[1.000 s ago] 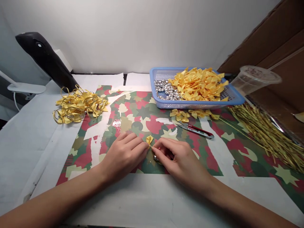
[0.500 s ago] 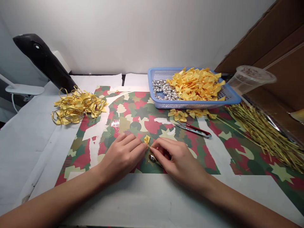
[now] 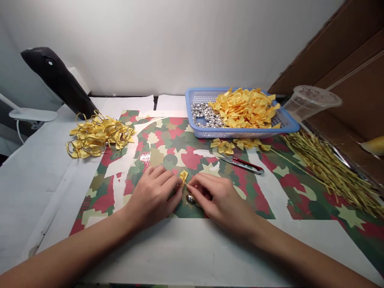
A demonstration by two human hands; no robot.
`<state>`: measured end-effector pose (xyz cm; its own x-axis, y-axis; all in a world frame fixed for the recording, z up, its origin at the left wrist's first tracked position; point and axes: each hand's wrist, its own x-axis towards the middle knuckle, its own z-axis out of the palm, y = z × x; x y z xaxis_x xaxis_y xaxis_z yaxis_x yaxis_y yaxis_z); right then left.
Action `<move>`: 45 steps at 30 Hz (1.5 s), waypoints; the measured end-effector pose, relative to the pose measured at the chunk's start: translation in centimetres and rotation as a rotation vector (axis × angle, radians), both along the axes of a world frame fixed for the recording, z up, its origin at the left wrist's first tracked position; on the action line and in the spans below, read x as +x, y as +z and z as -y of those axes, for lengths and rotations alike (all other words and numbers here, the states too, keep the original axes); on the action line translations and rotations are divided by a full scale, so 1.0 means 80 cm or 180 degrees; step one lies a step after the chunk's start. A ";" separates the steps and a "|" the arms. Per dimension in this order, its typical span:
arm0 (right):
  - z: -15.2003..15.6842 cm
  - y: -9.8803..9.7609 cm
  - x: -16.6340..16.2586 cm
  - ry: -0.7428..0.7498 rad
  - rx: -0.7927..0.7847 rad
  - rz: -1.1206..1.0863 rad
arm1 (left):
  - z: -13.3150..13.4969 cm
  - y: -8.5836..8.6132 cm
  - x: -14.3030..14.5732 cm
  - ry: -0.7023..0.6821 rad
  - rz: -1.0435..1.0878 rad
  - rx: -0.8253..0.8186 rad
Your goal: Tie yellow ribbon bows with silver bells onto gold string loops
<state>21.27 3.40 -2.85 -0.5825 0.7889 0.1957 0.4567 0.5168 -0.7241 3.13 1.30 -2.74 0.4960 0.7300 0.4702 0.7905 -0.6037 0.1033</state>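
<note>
My left hand (image 3: 154,195) and my right hand (image 3: 216,199) meet at the middle of the patterned paper (image 3: 168,150), fingertips pinched together on a small yellow ribbon bow (image 3: 183,176). A thin gold tie runs from the bow into my right fingers. A small silver bell (image 3: 190,198) hangs just below the bow, beside my right thumb. Both hands rest on the table.
A blue basket (image 3: 288,122) at the back right holds yellow bows (image 3: 244,107) and silver bells (image 3: 205,114). Loose bows (image 3: 223,146) and red-handled snips (image 3: 241,163) lie before it. Gold ties (image 3: 328,168) and a plastic cup (image 3: 310,102) sit right. Finished looped bows (image 3: 94,134) and a black lamp (image 3: 58,80) sit left.
The hands stay pinched on the bow and shift slightly left. The silver bell has come into clearer view below the bow.
</note>
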 end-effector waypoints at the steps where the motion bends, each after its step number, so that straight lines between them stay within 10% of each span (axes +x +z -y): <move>1: 0.000 0.000 0.000 -0.0006 0.0026 0.0022 | 0.001 0.000 0.000 0.0107 0.0068 -0.0123; 10: 0.001 -0.003 -0.006 0.0099 0.0237 -0.0085 | 0.004 0.000 0.005 0.0560 0.0539 -0.0753; 26: 0.008 -0.013 -0.014 -0.0164 0.0459 -0.0026 | 0.009 -0.002 0.009 0.0415 -0.0083 -0.0106; 37: -0.010 0.010 0.004 -0.0002 -0.1211 -0.0551 | -0.005 -0.002 -0.007 0.0496 0.0396 -0.0510; 45: -0.010 0.007 -0.001 -0.0085 -0.1141 -0.0609 | -0.002 -0.002 -0.007 0.0347 0.0538 -0.0485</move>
